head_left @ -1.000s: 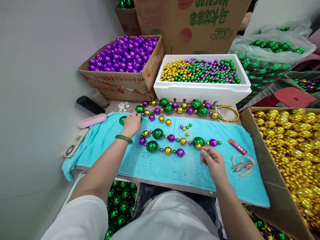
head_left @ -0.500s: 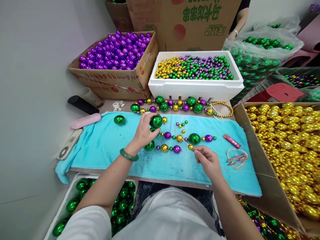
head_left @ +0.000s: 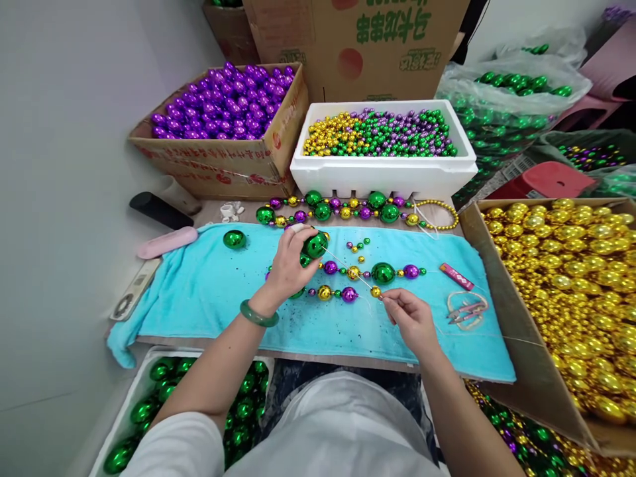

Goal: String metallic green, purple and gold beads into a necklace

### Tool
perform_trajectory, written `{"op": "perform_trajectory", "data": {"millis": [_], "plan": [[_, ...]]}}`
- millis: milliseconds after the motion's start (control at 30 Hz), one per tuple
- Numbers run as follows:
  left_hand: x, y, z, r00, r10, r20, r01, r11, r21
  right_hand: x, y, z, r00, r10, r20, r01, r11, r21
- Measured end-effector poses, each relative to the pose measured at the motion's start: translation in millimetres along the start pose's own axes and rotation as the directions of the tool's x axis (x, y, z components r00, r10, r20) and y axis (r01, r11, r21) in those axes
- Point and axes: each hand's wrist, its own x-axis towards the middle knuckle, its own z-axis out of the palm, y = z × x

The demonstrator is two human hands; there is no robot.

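Green ball [head_left: 316, 244] pinched in left hand [head_left: 288, 265] fingers, above towel [head_left: 209, 291] | right hand [head_left: 410, 318] fingers closed on thread [head_left: 348, 265], gold bead [head_left: 376, 291] at fingertips | bead strand [head_left: 368, 271] between hands

We can make out green Chinese characters, upside down from where we sit, on the big carton [head_left: 358, 40] at the back; we cannot read them with certainty. Red print runs along the side of the purple-ball box [head_left: 209, 165], too small and blurred for us to read.
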Motion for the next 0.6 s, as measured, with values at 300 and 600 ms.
{"op": "perform_trajectory", "data": {"millis": [300, 600], "plan": [[-4.0, -5.2, 4.6, 0.999, 0.044, -0.017, -0.044, 0.999, -0.012, -4.0, -1.1, -3.5, 1.000, -0.003, -0.015, 0.003, 0.999, -0.040], [-6.4, -7.1, 5.1, 0.999, 0.034, 0.009, -0.034, 0.998, -0.045, -1.6, 1.3, -5.4, 1.000, -0.023, -0.008, 0.023, 0.999, -0.038]]}}
